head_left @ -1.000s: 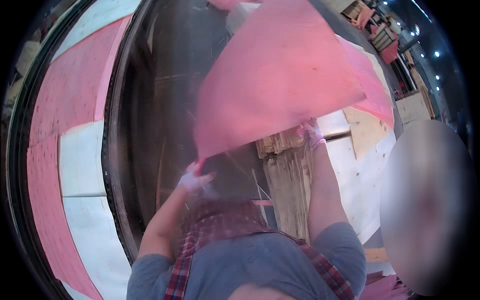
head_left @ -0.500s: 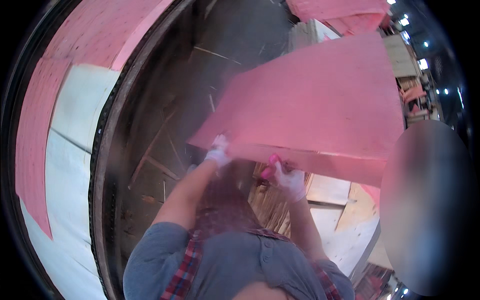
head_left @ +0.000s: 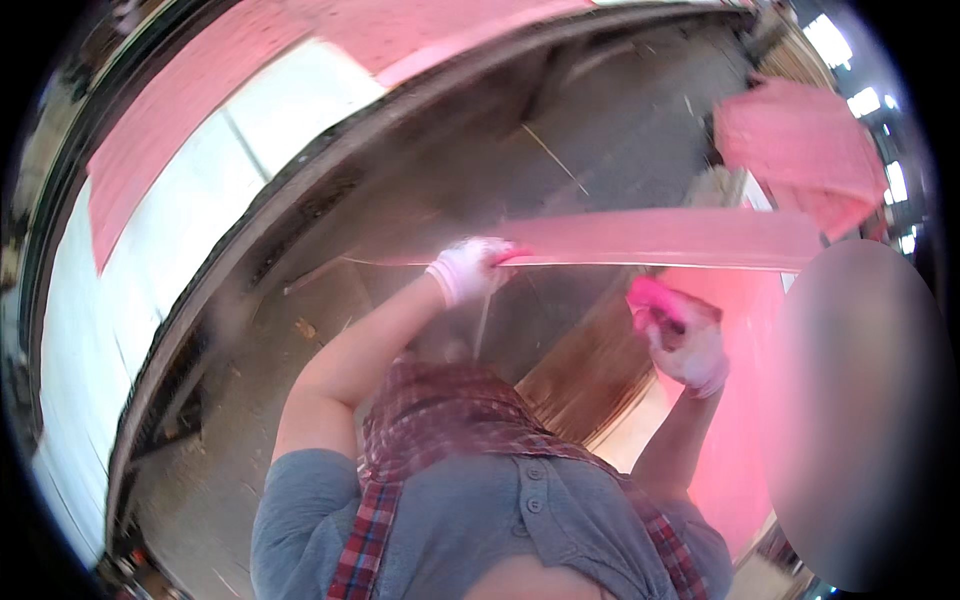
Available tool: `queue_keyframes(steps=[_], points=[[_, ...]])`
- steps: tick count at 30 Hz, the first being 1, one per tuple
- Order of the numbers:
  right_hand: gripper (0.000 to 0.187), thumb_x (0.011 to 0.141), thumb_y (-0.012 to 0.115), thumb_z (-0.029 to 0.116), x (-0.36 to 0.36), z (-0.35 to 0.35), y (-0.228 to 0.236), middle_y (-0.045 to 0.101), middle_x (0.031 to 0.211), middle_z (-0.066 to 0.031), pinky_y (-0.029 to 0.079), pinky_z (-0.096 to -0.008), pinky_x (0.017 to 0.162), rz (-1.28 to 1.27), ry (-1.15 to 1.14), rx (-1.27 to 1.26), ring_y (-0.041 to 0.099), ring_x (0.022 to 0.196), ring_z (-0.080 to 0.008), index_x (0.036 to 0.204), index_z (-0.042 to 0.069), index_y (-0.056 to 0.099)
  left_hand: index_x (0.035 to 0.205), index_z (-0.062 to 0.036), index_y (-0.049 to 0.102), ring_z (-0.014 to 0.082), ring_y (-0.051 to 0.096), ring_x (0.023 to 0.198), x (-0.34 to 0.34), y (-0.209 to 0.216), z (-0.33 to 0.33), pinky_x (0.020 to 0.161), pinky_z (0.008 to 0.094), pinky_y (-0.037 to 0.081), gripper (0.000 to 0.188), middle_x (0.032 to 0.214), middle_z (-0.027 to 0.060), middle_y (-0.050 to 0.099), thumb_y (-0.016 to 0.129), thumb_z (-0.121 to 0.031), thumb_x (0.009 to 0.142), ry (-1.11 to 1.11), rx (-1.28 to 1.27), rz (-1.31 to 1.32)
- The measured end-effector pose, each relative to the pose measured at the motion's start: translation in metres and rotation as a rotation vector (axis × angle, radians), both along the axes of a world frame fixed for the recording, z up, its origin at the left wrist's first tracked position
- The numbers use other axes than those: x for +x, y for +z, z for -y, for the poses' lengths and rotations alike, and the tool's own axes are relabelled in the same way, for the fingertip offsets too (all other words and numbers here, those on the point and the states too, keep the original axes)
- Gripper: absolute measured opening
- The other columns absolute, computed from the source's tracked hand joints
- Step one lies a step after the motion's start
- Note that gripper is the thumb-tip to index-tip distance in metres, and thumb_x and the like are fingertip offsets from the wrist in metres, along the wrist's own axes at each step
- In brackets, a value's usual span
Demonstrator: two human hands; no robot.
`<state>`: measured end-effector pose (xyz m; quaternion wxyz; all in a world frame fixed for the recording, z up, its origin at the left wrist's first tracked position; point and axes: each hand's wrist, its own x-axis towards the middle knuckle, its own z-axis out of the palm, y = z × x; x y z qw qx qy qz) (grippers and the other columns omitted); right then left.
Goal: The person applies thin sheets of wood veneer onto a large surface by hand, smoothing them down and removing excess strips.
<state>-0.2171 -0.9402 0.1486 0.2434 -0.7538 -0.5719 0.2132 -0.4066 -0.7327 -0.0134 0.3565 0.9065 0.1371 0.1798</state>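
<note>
Beside a ten-o'clock platform (head_left: 262,222), pinching a pink sheet (head_left: 650,238) toward two with left hand (head_left: 472,270), curling right hand (head_left: 686,338) with hold unclear, possibly risking sag from lopsided support.

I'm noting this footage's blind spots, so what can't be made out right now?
Head view:
Right side of the lower pink sheet: hidden by the grey blurred oval.
Left end of the raised pink sheet, beside the left hand: blurred.
Upper part of the farthest pink sheet: cut off by the picture's top edge.

Right fingers (head_left: 652,296) curled, left arm (head_left: 352,345) bent
</note>
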Motion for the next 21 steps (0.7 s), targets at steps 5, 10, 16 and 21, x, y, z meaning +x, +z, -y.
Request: queue_keyframes(steps=[5, 10, 16, 21], points=[[0.027, 0.079, 0.058, 0.012, 0.03, -0.024, -0.158, 0.061, 0.088, -0.0091, 0.052, -0.0316, 0.053, -1.001, -0.221, -0.199, 0.061, 0.067, -0.0181, 0.103, 0.0, 0.053, 0.101, -0.0113, 0.06, 0.0303, 0.059, 0.079, 0.002, 0.084, 0.01, 0.069, 0.0358, 0.049, 0.027, 0.086, 0.0136, 0.062, 0.057, -0.014, 0.074, -0.095, 0.015, -0.096], [0.02, 0.076, 0.063, 0.02, 0.019, -0.089, -0.221, 0.06, 0.07, -0.008, 0.048, -0.0353, 0.052, -1.165, -0.474, 0.323, 0.06, 0.066, -0.0206, 0.088, 0.004, 0.06, 0.083, -0.0091, 0.059, 0.0329, 0.058, 0.072, -0.027, 0.144, 0.044, 0.064, 0.0387, 0.046, 0.013, 0.075, 0.0127, 0.06, 0.055, -0.012, 0.071, -0.093, 0.099, -0.072], [0.019, 0.075, 0.06, 0.025, 0.006, -0.161, -0.188, 0.06, 0.067, -0.0074, 0.045, -0.0361, 0.053, -1.046, -0.432, 0.339, 0.057, 0.061, -0.0209, 0.08, 0.007, 0.062, 0.077, -0.0087, 0.061, 0.0329, 0.058, 0.068, -0.068, 0.209, 0.035, 0.06, 0.0388, 0.046, 0.01, 0.07, 0.0149, 0.06, 0.057, -0.015, 0.069, 0.097, 0.028, 0.024], [0.022, 0.075, 0.057, 0.03, -0.014, -0.235, -0.055, 0.06, 0.064, -0.007, 0.043, -0.0368, 0.055, -0.035, -0.128, 0.394, 0.055, 0.057, -0.0212, 0.073, 0.009, 0.063, 0.082, -0.0075, 0.063, 0.0291, 0.059, 0.066, -0.155, 0.246, 0.007, 0.058, 0.0327, 0.048, 0.013, 0.07, 0.0149, 0.061, 0.056, -0.012, 0.072, 0.305, 0.047, 0.323]])
